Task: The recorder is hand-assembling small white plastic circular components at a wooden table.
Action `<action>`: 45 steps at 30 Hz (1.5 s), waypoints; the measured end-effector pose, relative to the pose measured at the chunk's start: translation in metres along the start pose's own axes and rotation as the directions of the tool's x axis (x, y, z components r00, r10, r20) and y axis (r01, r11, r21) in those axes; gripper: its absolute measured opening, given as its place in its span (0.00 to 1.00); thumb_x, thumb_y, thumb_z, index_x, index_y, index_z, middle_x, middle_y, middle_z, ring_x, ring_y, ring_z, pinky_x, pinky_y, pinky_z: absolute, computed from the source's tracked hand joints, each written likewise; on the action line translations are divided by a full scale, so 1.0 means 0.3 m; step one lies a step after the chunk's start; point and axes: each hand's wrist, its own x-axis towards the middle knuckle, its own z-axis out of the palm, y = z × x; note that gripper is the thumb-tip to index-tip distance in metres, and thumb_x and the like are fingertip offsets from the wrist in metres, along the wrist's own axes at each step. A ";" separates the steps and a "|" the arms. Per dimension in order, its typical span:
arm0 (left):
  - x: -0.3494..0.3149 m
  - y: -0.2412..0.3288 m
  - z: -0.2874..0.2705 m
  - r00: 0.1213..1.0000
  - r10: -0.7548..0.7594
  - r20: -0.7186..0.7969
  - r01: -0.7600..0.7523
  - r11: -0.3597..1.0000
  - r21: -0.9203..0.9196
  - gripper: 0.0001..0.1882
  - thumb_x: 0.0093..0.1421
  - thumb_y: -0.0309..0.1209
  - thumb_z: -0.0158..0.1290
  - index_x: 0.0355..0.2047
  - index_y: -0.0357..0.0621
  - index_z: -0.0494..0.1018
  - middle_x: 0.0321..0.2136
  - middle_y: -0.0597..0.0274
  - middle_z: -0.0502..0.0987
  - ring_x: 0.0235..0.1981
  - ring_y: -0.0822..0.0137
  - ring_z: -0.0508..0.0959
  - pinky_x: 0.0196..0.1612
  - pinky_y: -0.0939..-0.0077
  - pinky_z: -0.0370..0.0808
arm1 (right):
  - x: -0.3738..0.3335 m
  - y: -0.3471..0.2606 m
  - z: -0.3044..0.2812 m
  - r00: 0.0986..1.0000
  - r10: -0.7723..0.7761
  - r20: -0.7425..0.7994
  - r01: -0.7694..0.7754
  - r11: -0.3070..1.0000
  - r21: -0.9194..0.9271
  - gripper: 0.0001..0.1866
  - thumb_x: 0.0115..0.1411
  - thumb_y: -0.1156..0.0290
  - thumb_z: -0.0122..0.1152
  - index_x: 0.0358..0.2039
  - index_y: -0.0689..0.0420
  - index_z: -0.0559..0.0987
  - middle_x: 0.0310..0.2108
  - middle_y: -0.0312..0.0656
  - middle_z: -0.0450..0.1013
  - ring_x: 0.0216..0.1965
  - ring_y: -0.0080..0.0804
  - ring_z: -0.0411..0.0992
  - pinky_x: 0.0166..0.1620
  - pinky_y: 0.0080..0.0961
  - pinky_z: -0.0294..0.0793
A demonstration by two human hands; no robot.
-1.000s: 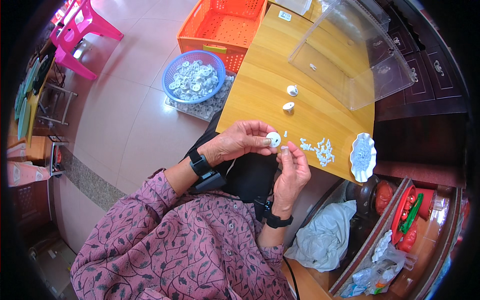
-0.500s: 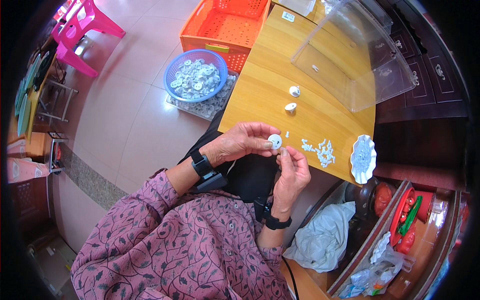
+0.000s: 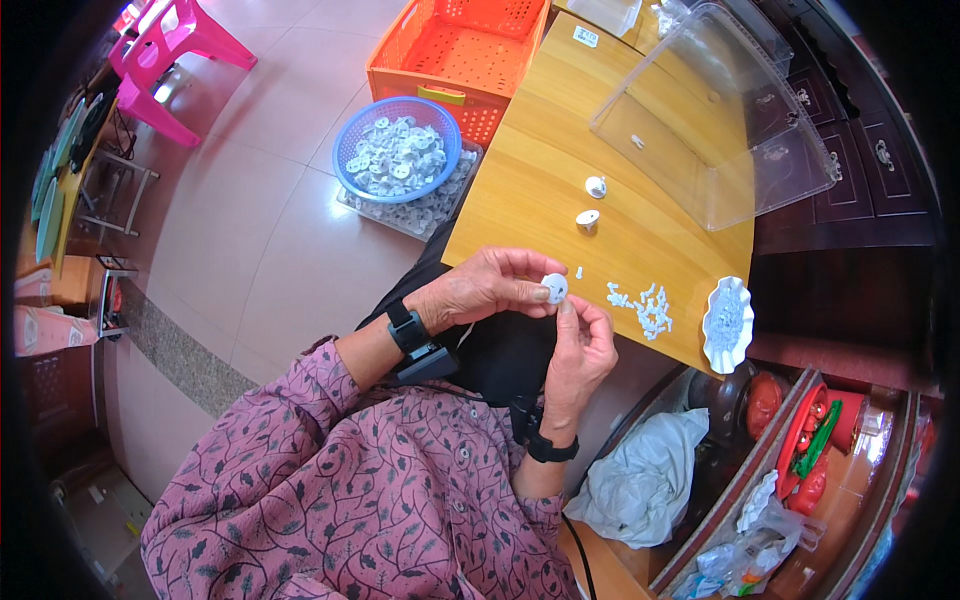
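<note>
My left hand (image 3: pixel 497 283) pinches a small round white plastic disc (image 3: pixel 554 288) with dark holes in its face, between thumb and fingertips. Thumb and fingers of my right hand (image 3: pixel 584 338) are closed together at the disc's lower right edge; whatever they may hold is hidden. Just beyond the disc, one small white peg (image 3: pixel 579 272) lies alone on the wooden table (image 3: pixel 530 180). To its right is a scattered group of small white pegs (image 3: pixel 653 312). Farther back sit two white disc pieces, one white round piece (image 3: pixel 587 219) nearer and another round piece (image 3: pixel 596 186) behind it.
At the table's right edge stands a white wavy-rimmed dish (image 3: pixel 712 348) of small clear pieces. A clear plastic box (image 3: pixel 720 225) rests at the back right. Left of the table are a blue basket (image 3: pixel 345 178) full of white discs and an orange crate (image 3: pixel 400 85). An open drawer (image 3: pixel 690 545) is lower right.
The disc has turned a little between my fingers, and my right fingertips have come up against its lower edge. The whole view has shifted slightly.
</note>
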 end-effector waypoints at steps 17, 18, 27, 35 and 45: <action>-0.002 -0.001 -0.004 0.999 -0.033 0.002 0.032 0.999 0.030 0.20 0.63 0.24 0.59 0.56 0.35 0.73 0.44 0.54 0.81 0.39 0.69 0.82 0.44 0.77 0.81 | 0.003 0.018 0.023 0.990 -0.137 -0.011 0.136 0.989 -0.055 0.05 0.62 0.76 0.65 0.36 0.63 0.80 0.39 0.40 0.73 0.38 0.27 0.73 0.43 0.24 0.74; -0.002 -0.001 -0.004 1.000 -0.027 0.003 0.027 0.999 0.041 0.21 0.63 0.24 0.59 0.56 0.35 0.73 0.44 0.54 0.81 0.40 0.69 0.82 0.44 0.77 0.81 | 0.003 0.018 0.023 0.990 -0.141 -0.013 0.140 0.988 -0.065 0.05 0.62 0.76 0.65 0.36 0.63 0.80 0.38 0.40 0.73 0.38 0.27 0.73 0.42 0.24 0.74; -0.003 -0.003 -0.006 1.000 -0.003 0.024 0.001 0.995 0.097 0.22 0.61 0.22 0.61 0.56 0.34 0.73 0.44 0.54 0.81 0.42 0.68 0.82 0.44 0.76 0.81 | 0.005 0.026 0.020 0.990 -0.137 -0.016 0.136 0.988 -0.078 0.05 0.61 0.75 0.66 0.36 0.63 0.80 0.37 0.40 0.73 0.36 0.27 0.73 0.41 0.24 0.74; -0.008 0.001 -0.001 1.000 0.000 0.007 -0.001 0.988 0.151 0.21 0.61 0.21 0.61 0.55 0.34 0.73 0.44 0.55 0.81 0.42 0.69 0.81 0.44 0.77 0.81 | 0.004 0.000 0.021 0.977 -0.214 0.003 0.210 0.959 -0.192 0.06 0.61 0.75 0.66 0.35 0.64 0.79 0.36 0.41 0.73 0.34 0.29 0.73 0.39 0.26 0.74; -0.007 -0.002 -0.009 1.000 -0.008 0.012 0.006 0.989 0.145 0.21 0.60 0.21 0.61 0.54 0.34 0.74 0.43 0.56 0.81 0.42 0.70 0.81 0.44 0.77 0.81 | 0.002 0.006 0.019 0.969 -0.247 0.032 0.247 0.944 -0.219 0.06 0.61 0.75 0.65 0.36 0.63 0.78 0.36 0.43 0.73 0.34 0.31 0.73 0.38 0.27 0.74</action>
